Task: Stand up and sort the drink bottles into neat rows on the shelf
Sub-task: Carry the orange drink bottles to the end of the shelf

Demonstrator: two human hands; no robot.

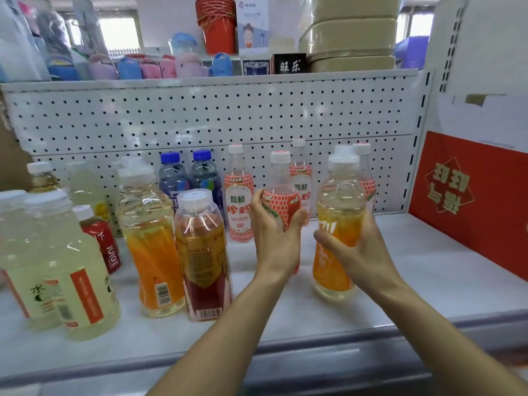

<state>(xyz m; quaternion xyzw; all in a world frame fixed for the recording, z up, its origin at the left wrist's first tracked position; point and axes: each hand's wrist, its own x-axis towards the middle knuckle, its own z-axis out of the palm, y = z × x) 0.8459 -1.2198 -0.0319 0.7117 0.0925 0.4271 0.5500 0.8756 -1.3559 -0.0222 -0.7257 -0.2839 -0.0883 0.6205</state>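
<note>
Bottles (338,224) partly behind both hands (275,232)

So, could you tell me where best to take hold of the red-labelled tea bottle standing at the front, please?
Probably around the label band of the red-labelled tea bottle, coming from the front right. It stands upright, and an orange-labelled bottle crowds its left side, while the shelf to its right is bare. The left hand is nearest but already holds a lychee bottle.
</note>
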